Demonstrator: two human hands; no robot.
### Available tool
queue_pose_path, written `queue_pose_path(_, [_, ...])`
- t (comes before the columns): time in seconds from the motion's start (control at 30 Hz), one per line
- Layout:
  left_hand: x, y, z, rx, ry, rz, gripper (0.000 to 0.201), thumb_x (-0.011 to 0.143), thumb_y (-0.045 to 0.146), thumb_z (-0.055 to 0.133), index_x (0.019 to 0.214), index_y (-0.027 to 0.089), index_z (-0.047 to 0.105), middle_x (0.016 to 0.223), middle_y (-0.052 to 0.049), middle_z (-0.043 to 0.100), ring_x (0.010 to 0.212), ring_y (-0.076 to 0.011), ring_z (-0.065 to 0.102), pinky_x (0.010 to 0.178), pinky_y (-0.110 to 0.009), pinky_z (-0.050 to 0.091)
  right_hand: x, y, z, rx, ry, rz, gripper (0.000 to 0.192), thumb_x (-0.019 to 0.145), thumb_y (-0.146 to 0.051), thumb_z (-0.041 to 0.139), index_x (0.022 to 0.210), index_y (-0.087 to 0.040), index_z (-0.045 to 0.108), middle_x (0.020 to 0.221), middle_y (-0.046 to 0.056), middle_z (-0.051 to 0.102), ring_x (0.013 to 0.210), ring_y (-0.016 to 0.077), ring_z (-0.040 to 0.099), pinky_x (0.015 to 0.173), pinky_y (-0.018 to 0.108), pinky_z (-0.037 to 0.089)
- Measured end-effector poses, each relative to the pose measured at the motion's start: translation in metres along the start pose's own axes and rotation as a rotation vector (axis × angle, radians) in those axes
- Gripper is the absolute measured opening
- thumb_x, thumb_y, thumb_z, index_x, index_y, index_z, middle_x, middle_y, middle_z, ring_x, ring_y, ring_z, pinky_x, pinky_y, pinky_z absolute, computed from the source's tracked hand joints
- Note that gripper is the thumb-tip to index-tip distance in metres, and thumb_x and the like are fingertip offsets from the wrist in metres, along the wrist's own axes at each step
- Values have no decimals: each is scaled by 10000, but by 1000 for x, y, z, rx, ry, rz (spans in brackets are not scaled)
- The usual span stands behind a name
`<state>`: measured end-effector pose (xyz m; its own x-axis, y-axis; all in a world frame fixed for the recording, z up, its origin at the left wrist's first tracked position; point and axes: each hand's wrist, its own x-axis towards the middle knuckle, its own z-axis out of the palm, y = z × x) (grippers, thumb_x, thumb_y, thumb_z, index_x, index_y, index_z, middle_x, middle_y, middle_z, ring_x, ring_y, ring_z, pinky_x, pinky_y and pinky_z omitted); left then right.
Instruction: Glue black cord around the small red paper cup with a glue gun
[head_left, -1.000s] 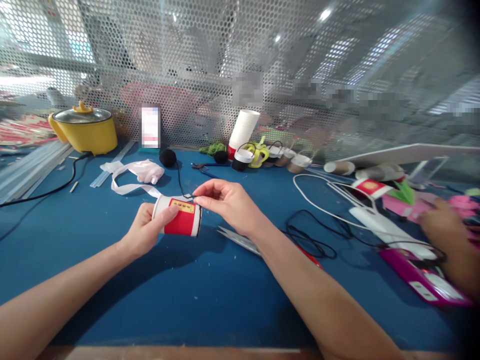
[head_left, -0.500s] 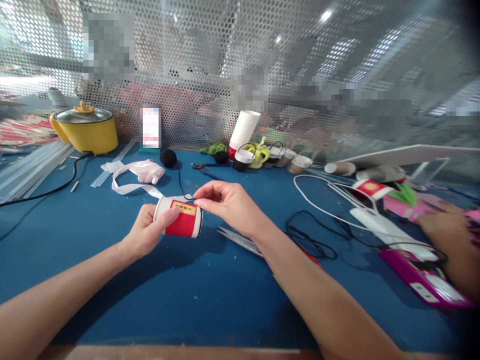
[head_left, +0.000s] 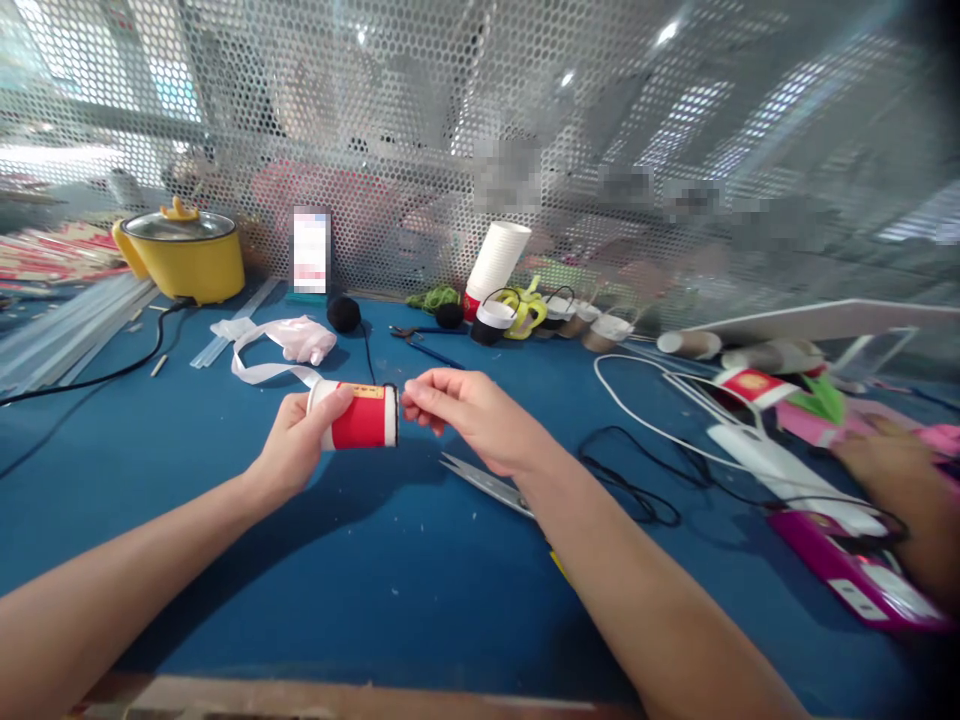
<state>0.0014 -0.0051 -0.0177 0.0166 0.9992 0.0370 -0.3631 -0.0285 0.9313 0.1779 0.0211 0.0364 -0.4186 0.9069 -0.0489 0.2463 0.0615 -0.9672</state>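
Both forearms reach forward; the left hand (head_left: pixel 296 448) is curled with thumb on top, the right hand (head_left: pixel 469 415) pinches its fingertips together.

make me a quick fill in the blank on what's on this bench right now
1. The left hand holds a paper cup that is white and ____.
2. The pot at the far left of the table is ____.
3. Under the right hand, a pair of ____ lies on the table.

Missing words: red; yellow; scissors
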Motion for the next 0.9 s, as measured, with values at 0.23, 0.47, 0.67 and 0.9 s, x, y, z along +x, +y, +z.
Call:
queue_pose_path(0.23, [-5, 5, -1, 274, -36, 176, 389, 707, 457, 604, 498, 129, 593, 495, -8, 571, 462, -94, 452, 458, -203, 382, -1, 3, 6, 174, -48, 106, 117, 695, -266, 598, 713, -151, 588, 619, -20, 547, 564, 84, 465, 536, 240, 334])
queue_pose_path(0.47, [-8, 8, -1, 458, -78, 361, 400, 768, 332, 550, 415, 168, 459, 410, 25, 438, 446, -92, 411, 441, -199, 344, 0, 2, 7, 213, -49, 132, 114, 645, -246, 621, 695, -151, 583, 608, -23, 551, 573, 85, 464, 543, 240, 321])
queue_pose_path(0.67, [-10, 10, -2, 550, -104, 426, 377, 759, 278, 555, 409, 166, 470, 426, 22, 457, 428, -84, 375, 439, -208, 328, 0, 1, 9, 221, -45, 146, 73, 632, -220, 599, 653, -157, 570, 591, -23, 549, 559, 86, 459, 533, 240, 316])
queue_pose_path(0.9, [-8, 9, -3, 573, -111, 476, 393, 780, 296, 533, 412, 166, 489, 419, 33, 419, 406, -72, 309, 420, -222, 278, 0, 2, 9, 235, -37, 150, 61, 629, -214, 598, 646, -161, 574, 576, -24, 536, 551, 87, 454, 525, 241, 312])
